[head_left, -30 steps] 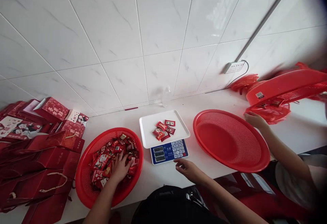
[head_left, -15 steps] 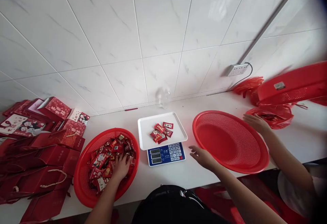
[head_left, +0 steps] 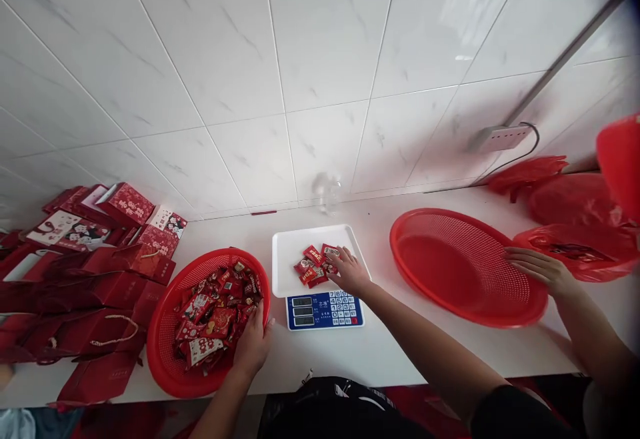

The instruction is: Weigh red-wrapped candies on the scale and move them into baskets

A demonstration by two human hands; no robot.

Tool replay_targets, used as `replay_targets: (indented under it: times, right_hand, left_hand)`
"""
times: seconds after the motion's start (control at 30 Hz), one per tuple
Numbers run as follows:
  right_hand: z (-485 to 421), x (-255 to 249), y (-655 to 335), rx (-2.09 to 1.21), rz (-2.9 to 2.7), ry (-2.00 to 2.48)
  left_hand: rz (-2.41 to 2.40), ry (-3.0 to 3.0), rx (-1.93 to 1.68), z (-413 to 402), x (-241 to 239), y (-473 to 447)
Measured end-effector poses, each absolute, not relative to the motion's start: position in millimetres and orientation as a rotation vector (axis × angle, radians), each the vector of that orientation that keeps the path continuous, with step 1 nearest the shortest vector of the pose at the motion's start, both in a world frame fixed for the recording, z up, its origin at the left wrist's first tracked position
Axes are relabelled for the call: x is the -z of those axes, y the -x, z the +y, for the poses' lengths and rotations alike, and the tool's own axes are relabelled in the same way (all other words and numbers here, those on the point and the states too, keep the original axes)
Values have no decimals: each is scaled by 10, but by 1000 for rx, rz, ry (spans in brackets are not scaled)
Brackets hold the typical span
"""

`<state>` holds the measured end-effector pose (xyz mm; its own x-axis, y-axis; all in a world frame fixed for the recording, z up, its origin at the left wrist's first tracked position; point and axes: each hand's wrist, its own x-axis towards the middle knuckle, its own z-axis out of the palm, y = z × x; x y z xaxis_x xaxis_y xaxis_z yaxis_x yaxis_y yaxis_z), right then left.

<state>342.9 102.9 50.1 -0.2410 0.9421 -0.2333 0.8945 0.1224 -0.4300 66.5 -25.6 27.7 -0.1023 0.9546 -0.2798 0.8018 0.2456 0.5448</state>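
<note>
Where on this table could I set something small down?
Bare table shows in front of the scale, between the left hand and the right forearm. Another patch lies between the white tray and the right basket, behind that forearm. Crowded: the left, with red boxes beside the candy basket, and the right, around plastic bags.

Weighing scale [head_left: 325,312] sits on the white worktop [head_left: 295,362]; wrapped packets [head_left: 313,272] lie in its tray [head_left: 287,245]. Right-hand grip [head_left: 353,272] enters from the tray's 3 o'clock side, fingers partly spread against the packets. Left-hand grip [head_left: 253,345] contacts the filled basket [head_left: 161,342] at its 3 o'clock rim. Relative to the scale: filled basket, 8 o'clock; red boxes [head_left: 113,295], 9 o'clock; clear container [head_left: 327,194], 12 o'clock; second basket [head_left: 440,272], 3 o'clock, a co-worker's hand [head_left: 543,272] at its far-right rim.
</note>
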Motion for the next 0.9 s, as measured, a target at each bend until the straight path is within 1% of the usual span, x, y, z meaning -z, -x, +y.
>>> replay_targets:
  times: [0.1, 0.23, 0.4, 0.67, 0.8, 0.9]
  right_hand:
    - [1200, -449, -3364, -812, -2358, 1887]
    - [1264, -394, -3320, -730, -2355, 1816]
    - [1207, -411, -3289, -686, -2261, 1857]
    - [1207, -426, -3282, -822, -2069, 1869]
    - [1162, -566, -3379, -843, -1962, 1834]
    - [1030, -792, -3667, -763, -1827, 1776]
  left_hand:
    - [1933, -1635, -401, -255, -250, -649]
    - [1938, -1653, -368, -255, -229, -647]
    - [1952, -1675, -342, -246, -194, -630]
    - [1962, -1721, -323, -235, -199, -634]
    - [1967, -1717, -317, -235, -222, -643]
    - [1970, -1717, -344, -237, -216, -642]
